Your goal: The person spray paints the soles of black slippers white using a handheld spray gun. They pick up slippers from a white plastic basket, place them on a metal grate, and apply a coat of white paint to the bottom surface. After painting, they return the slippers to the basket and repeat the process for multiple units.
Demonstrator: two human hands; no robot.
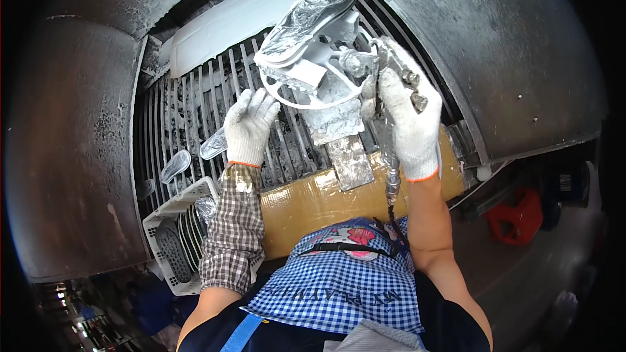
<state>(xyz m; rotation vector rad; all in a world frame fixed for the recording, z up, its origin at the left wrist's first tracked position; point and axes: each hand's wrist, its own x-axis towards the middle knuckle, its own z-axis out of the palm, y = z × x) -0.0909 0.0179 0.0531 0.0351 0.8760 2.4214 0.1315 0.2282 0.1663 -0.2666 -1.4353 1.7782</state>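
Observation:
A white, spoked wheel-like stand (334,99) sits on a crusted block over the slatted grate. On top of it, tilted, lies a shoe sole (313,16) with a shiny, crinkled silvery upper face and a white edge. My left hand (251,124), in a white knit glove, is at the stand's near-left rim with its fingers stretched out, holding nothing; whether the fingertips touch the rim I cannot tell. In my gloved right hand (417,114) is a metal spray gun (391,127), its front toward the stand and its hose running down toward my apron.
Several loose soles (176,166) lie on the grate (225,68) at left. A white basket (156,221) holding more soles stands beside my left forearm. Brown cardboard (300,205) covers the near edge. Metal walls (508,72) rise on both sides; a white sheet (222,32) lies behind.

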